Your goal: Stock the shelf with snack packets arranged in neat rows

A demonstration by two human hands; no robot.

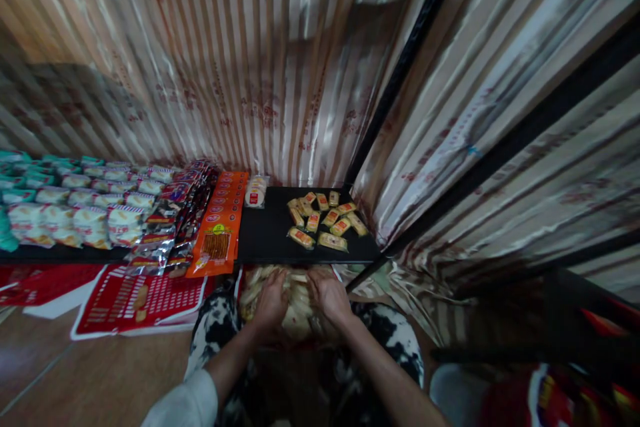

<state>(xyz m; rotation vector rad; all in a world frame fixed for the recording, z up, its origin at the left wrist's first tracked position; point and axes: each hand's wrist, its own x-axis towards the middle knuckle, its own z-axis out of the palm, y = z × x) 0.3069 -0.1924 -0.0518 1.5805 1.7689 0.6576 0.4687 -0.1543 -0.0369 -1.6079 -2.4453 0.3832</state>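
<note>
Black-and-white trousers [215, 323]: near side of the black shelf [270, 240], one knee on either side of a heap. Left hand [273, 297]: just short of the shelf's near edge, on the heap's left part, fingers curved, pointing shelfward. Right hand [330, 293]: level with the left, equally close to the shelf, on the heap's right part, fingers bent over. Any grip on a single packet: impossible to tell, fingertips lost among wrappers.

Heap of pale wrapped packets [297, 323]: just off the shelf's near edge, directly under both sets of fingers, neither hand nearer; long axes too blurred to read.

Red printed sheet [107, 307]: floor, near side of the shelf, to the left.

Orange bag [220, 213]: left of the shelf's bare stretch, long axis running front to back. Loose wrapped packets [330, 217]: right part of the shelf, beyond the fingers, nearer the right hand; long axes mixed. Small clear packet [257, 191]: far edge of the shelf, beside the orange bag. Striped curtain [215, 47]: behind the shelf.
</note>
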